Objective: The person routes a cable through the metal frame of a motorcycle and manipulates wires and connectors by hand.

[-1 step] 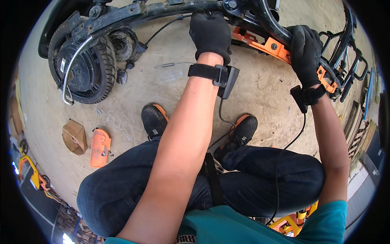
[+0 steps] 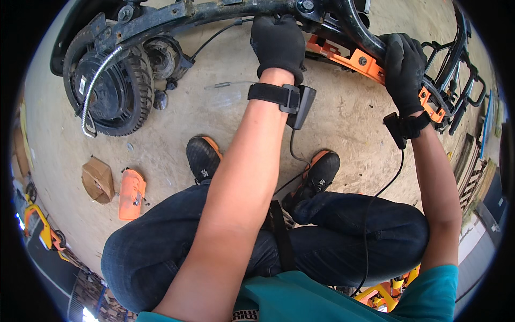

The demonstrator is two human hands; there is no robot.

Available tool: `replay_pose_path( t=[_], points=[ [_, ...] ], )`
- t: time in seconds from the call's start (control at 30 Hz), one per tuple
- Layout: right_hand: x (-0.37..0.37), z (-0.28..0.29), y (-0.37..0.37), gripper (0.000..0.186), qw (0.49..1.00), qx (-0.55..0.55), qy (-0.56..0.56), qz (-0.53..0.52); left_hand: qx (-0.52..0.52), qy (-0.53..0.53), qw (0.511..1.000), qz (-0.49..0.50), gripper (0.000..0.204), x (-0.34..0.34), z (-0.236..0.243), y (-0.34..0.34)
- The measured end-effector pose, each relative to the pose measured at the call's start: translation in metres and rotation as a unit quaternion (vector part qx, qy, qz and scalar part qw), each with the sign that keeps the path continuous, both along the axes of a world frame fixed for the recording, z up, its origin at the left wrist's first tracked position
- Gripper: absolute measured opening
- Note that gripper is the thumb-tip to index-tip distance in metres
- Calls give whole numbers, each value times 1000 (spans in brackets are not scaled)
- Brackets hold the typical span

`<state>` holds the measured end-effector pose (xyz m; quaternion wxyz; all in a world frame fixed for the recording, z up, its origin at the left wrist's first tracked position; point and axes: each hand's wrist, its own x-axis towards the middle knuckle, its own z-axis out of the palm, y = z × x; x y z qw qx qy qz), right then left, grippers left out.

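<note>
A dirty black metal vehicle frame (image 2: 225, 11) spans the top of the view. My left hand (image 2: 278, 45), in a black glove, is closed against its underside; the fingers curl out of sight, so what they grip is hidden. A black cable (image 2: 217, 36) runs from near the wheel toward this hand. My right hand (image 2: 402, 67), also gloved, is wrapped round a curved black tube (image 2: 360, 27) of the frame. Between the hands, an orange bracket (image 2: 365, 63) sits along the frame's lower side. A thin wire with a metal end (image 2: 221, 85) lies left of my left wrist.
At the upper left are a knobbly-tyred wheel (image 2: 107, 96), a brake drum part (image 2: 162, 59) and a bent silver flexible hose (image 2: 96, 78). A brown cardboard box (image 2: 97, 180) and an orange plastic part (image 2: 132, 194) lie on the floor. Another black frame (image 2: 461, 70) stands at the right.
</note>
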<state>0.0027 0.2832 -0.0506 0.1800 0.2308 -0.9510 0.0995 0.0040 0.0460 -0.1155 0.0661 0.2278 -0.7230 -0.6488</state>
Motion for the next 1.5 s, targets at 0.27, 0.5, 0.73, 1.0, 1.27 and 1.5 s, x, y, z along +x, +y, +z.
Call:
replay_pose_path(
  t=[0.27, 0.5, 0.73, 1.0, 1.27, 1.5],
  points=[
    [0, 4, -2, 28, 1000, -4, -1, 12, 222, 134, 966, -26, 13, -3, -23, -7],
    [5, 14, -13, 28, 1000, 4, -8, 28, 213, 137, 967, -41, 17, -4, -33, -9],
    [6, 15, -17, 25, 1000, 22, -10, 5, 107, 95, 989, -43, 18, -3, -43, -4],
    [5, 7, -18, 31, 999, -15, -17, -28, 294, 159, 942, -2, 13, 5, -57, 13],
    [0, 1, -9, 29, 1000, 1, 17, -20, -26, 140, 989, -40, 23, -9, -40, -8],
    [1, 5, -9, 26, 1000, 0, 3, -20, 377, 43, 923, -58, 19, -5, -29, -22]
  ],
)
